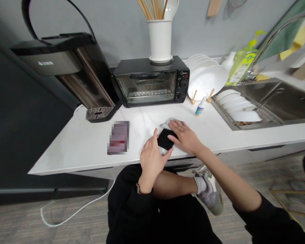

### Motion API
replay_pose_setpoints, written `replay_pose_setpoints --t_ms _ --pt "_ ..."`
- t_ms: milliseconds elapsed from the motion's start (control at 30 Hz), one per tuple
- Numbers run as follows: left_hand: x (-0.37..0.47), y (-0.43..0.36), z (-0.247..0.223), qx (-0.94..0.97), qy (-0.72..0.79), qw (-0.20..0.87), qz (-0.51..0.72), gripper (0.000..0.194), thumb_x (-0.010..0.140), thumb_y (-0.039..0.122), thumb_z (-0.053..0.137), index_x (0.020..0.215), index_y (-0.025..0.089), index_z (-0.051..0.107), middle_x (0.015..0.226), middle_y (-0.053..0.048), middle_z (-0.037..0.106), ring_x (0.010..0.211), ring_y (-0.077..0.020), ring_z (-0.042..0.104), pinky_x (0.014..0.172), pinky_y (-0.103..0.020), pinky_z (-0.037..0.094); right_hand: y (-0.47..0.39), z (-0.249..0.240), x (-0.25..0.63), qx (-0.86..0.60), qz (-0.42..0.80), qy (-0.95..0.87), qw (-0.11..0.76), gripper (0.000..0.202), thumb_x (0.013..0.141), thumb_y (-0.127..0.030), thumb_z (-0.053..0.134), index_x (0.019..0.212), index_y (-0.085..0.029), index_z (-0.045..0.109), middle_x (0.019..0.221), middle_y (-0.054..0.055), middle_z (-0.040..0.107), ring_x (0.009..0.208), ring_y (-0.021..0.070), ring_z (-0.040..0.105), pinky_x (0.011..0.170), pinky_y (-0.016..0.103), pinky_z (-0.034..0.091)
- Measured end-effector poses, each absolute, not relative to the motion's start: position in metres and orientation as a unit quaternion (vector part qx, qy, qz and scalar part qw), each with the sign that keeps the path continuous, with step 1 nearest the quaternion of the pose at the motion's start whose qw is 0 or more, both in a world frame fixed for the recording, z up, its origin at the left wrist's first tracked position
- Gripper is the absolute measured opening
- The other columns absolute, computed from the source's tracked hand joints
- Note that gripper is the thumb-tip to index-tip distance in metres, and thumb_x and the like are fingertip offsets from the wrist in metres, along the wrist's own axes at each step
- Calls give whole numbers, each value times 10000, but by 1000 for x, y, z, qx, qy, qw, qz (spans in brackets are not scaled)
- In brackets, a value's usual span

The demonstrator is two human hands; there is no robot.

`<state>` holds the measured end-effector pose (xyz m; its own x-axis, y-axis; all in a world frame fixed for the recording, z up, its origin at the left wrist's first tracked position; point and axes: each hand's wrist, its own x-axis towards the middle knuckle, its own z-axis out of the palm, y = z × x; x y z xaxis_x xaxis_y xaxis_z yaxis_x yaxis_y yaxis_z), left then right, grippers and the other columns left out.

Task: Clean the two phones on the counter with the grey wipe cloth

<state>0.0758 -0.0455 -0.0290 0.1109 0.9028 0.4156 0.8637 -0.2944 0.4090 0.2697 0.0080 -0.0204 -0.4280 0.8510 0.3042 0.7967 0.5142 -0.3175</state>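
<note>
On the white counter lies a flat black square-cornered object (166, 139), its exact kind unclear, with crumpled whitish material (164, 126) around and partly under it. My left hand (152, 154) holds its left corner between the thumb, along the near edge, and the fingers. From the other side my right hand (184, 136) lies flat, fingers stretched over the far right part and thumb on the black surface. Its fingers hide what is under them. A pixelated purplish item (118, 137) lies left of my hands. A small spray bottle (200, 106) stands beyond my right hand.
A black toaster oven (149, 84) stands behind my hands, topped by a white holder (160, 40) with chopsticks. A tall dispenser (78, 74) is left. Right are racked plates (209, 79), a yellow-green soap bottle (241, 64), stacked bowls (237, 105) and a sink (292, 101).
</note>
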Motion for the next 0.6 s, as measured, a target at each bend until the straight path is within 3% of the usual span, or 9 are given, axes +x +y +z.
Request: replay_pose_setpoints --t_ms 133,233,333,433,600 --pt "72 -46 -31 754 585 56 292 1003 876 313 741 1676 183 149 1451 -149 647 1285 -318 645 1069 -429 525 -39 -20 251 -353 130 -900 217 686 1068 -536 481 1648 -192 356 1664 126 425 1575 264 365 1303 535 296" --pt "73 -45 -30 748 590 63 300 1008 872 384 771 1669 194 184 1434 -133 663 1292 -320 640 1079 -431 512 -42 -20 275 -352 150 -899 214 602 1084 -463 479 1639 -253 376 1657 74 449 1555 228 403 1300 501 318" --pt "76 -44 -27 746 591 54 301 990 870 465 775 1653 189 236 1406 -143 680 1281 -327 644 1058 -438 516 -7 -21 302 -437 107 -866 220 535 1089 -405 466 1607 -273 442 1641 73 469 1552 266 407 1282 575 322" --pt "76 -44 -25 751 587 51 299 973 869 446 775 1649 202 247 1412 -139 678 1274 -327 649 1053 -442 517 22 -19 297 -512 60 -827 226 541 1079 -425 483 1577 -212 495 1620 125 489 1555 314 394 1278 624 294" --pt "71 -45 -29 755 583 63 295 952 888 373 745 1661 194 217 1465 -160 637 1284 -341 644 1072 -451 511 -17 -17 247 -395 104 -885 223 728 1030 -600 526 1604 -158 444 1612 166 491 1535 304 435 1275 569 336"
